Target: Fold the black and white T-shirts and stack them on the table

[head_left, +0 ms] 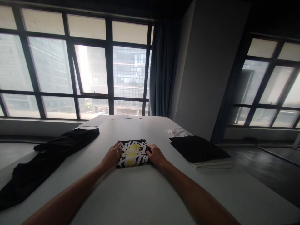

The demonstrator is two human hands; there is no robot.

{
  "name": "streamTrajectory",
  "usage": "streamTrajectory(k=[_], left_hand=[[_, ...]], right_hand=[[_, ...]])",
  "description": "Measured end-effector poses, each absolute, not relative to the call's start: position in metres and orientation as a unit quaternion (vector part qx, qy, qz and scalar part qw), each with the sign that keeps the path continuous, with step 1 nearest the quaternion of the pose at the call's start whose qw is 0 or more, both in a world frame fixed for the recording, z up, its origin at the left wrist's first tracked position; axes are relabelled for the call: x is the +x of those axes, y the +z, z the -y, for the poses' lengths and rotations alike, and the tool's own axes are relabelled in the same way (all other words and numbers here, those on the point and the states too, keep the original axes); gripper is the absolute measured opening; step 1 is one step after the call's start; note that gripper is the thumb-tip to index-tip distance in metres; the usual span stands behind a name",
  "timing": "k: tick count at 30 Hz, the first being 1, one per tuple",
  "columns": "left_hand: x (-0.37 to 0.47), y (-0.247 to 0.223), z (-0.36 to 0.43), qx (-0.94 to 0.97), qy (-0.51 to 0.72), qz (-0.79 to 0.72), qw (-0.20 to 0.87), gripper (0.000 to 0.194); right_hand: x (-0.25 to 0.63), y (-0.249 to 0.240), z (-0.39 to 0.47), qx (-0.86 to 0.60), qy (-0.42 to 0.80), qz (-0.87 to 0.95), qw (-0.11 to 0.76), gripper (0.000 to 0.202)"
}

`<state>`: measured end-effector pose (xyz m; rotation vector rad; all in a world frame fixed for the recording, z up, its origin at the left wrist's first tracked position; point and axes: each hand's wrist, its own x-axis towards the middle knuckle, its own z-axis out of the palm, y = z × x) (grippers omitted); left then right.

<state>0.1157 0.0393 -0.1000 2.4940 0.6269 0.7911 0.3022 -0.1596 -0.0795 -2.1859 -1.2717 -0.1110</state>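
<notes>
A folded black cloth with white and yellow lettering (134,153) lies flat on the white table (131,193), in front of me. On its left edge rests my left hand (112,155), fingertips touching the print. My right hand (155,154) holds the opposite edge, with its fingers bent over the side. Both hands have the folded cloth between them.
Black trousers or similar dark cloth (53,156) stretch along the table's left side. At the right, a folded black cloth (200,148) tops folded white cloth (213,164), with a crumpled pale item (178,131) behind. Papers (93,121) lie at the far left.
</notes>
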Motion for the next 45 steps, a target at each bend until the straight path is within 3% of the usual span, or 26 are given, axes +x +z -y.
streamTrajectory(k=[5, 8, 13, 25, 28, 32, 39, 42, 45], left_hand=[[0.117, -0.098, -0.001, 0.96, 0.223, -0.098, 0.141, 0.064], [0.118, -0.102, 0.012, 0.978, 0.156, -0.081, 0.116, 0.068], [0.115, -0.1, 0.003, 0.978, 0.111, -0.13, 0.121, 0.074], [0.113, -0.097, -0.005, 0.954, 0.052, -0.265, 0.131, 0.083], [0.114, -0.099, -0.004, 0.939, 0.061, -0.316, 0.119, 0.078], [0.115, -0.106, -0.006, 0.952, 0.076, -0.27, 0.119, 0.065], [0.116, -0.102, -0.008, 0.936, 0.145, -0.271, 0.172, 0.067], [0.114, -0.091, -0.003, 0.919, 0.184, -0.258, 0.236, 0.06], [0.107, -0.076, 0.007, 0.904, 0.175, -0.24, 0.307, 0.054]], right_hand=[[0.28, -0.072, 0.16, -0.809, -0.106, 0.526, 0.239, 0.051], [0.271, -0.077, 0.156, -0.785, -0.033, 0.59, 0.186, 0.058], [0.273, -0.084, 0.153, -0.798, 0.078, 0.582, 0.135, 0.065], [0.291, -0.084, 0.158, -0.906, 0.051, 0.407, 0.108, 0.089], [0.289, -0.081, 0.158, -0.901, 0.022, 0.406, 0.152, 0.075], [0.292, -0.077, 0.156, -0.864, 0.055, 0.406, 0.292, 0.057], [0.305, -0.077, 0.15, -0.732, 0.305, 0.237, 0.561, 0.062], [0.308, -0.073, 0.154, -0.659, 0.427, 0.207, 0.584, 0.038], [0.315, -0.067, 0.161, -0.633, 0.484, 0.212, 0.566, 0.028]])
